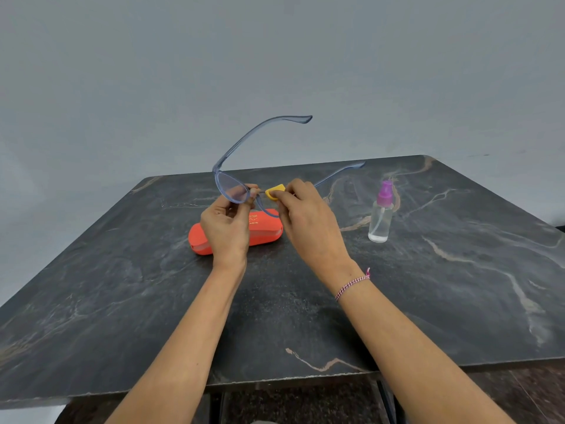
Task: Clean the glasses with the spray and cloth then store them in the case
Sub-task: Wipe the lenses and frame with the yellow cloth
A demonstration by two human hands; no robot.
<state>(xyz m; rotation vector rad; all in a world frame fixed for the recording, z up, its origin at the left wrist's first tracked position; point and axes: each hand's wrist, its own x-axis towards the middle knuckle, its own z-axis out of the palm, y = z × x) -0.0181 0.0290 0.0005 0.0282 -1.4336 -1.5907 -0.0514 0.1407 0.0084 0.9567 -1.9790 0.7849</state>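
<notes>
I hold blue translucent glasses (231, 188) above the table, arms unfolded and pointing away from me. My left hand (225, 228) pinches the frame near the bridge, beside the left lens. My right hand (308, 223) pinches a small yellow cloth (274, 191) round the other lens, which the cloth and fingers mostly hide. An orange glasses case (200, 238) lies closed on the table under my hands. A clear spray bottle (380, 218) with a purple nozzle stands upright to the right.
The dark marble table (458, 286) stretches wide around the hands; its front edge is close to me and its far edge meets a plain grey wall (275, 71). A dark floor shows below the front edge.
</notes>
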